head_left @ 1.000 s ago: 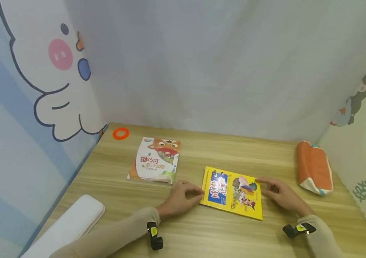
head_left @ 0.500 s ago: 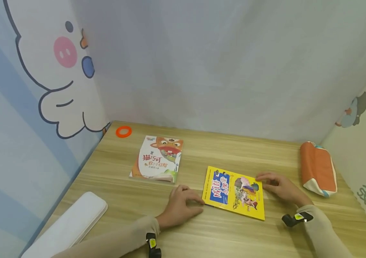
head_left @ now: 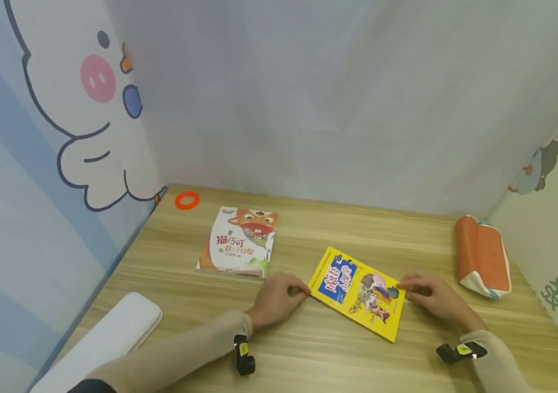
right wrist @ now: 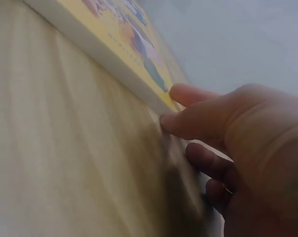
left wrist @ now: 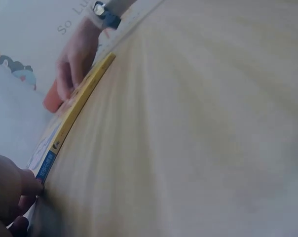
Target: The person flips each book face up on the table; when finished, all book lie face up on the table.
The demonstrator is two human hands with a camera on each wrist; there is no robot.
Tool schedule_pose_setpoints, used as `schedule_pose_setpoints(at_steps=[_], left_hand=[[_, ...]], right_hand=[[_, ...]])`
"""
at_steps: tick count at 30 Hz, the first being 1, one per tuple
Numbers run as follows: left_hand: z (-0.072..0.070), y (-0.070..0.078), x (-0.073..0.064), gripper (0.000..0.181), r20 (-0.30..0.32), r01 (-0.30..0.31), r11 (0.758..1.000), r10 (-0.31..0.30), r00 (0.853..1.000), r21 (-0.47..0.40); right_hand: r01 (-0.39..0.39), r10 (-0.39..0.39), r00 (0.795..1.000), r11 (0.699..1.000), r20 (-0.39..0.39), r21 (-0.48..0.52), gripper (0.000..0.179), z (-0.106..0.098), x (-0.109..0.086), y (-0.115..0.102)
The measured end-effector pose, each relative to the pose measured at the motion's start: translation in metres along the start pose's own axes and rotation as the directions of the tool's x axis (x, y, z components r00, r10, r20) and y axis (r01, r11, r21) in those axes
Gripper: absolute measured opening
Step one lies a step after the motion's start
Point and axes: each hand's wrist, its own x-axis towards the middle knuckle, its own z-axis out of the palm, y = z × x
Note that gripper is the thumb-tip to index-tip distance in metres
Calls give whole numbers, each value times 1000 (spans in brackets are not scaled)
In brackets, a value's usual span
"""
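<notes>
A yellow paperback book [head_left: 360, 292] with a blue title panel lies on the table, turned at a slant, its cover facing up. At its left corner my left hand [head_left: 279, 300] pinches the book between thumb and fingertips; in the left wrist view the fingers [left wrist: 30, 182] meet the blue end of the spine. My right hand [head_left: 438, 300] grips the upper right corner. The right wrist view shows its index finger [right wrist: 191, 94] over the cover's corner and the thumb below at the page edge.
Behind and left lies a white picture book [head_left: 239, 243] with a fox-like face. An orange ring [head_left: 187, 200] is in the back left corner. An orange pencil case [head_left: 482, 256] stands at the right, a long white case [head_left: 107, 338] at the front left. Curtains [head_left: 318, 109] enclose the table.
The yellow book has turned clockwise, its left end going up and its right end down. My left hand moved up with its corner after its fingers spread briefly; my right hand shifted slightly down.
</notes>
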Motion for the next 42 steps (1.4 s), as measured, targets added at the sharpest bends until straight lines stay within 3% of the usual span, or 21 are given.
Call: schedule_pose_setpoints(at_steps=[4, 10, 14, 21, 25, 30, 34, 42], left_hand=[[-1, 1, 19, 10, 7, 42, 999, -42, 999, -10], [-7, 10, 50, 20, 83, 128, 990, -123, 989, -53], [-7, 7, 66, 16, 100, 147, 987, -140, 985, -64], [-8, -2, 94, 15, 127, 184, 978, -171, 977, -95], [-10, -6, 108, 17, 184, 261, 946, -227, 956, -194], [-11, -13, 119, 16, 256, 384, 871, -313, 915, -307], [-13, -11, 121, 14, 276, 409, 856, -329, 903, -316], [-10, -11, 127, 15, 280, 428, 845, -347, 895, -321]], right_hand=[[-13, 13, 1000, 1000, 10, 11, 20, 2, -14, -4], [58, -59, 998, 997, 11, 51, 23, 7, -26, -11], [100, -104, 994, 990, 28, 102, 25, 14, -31, -15], [46, -46, 999, 998, -14, 53, 26, 30, -35, -25], [53, -52, 997, 998, -58, 15, 25, 39, -34, -31], [48, -47, 995, 999, -87, 7, 26, 47, -35, -38], [24, -24, 993, 1000, -112, -6, 27, 49, -39, -41], [10, -13, 989, 1000, -149, -26, 29, 53, -37, -40]])
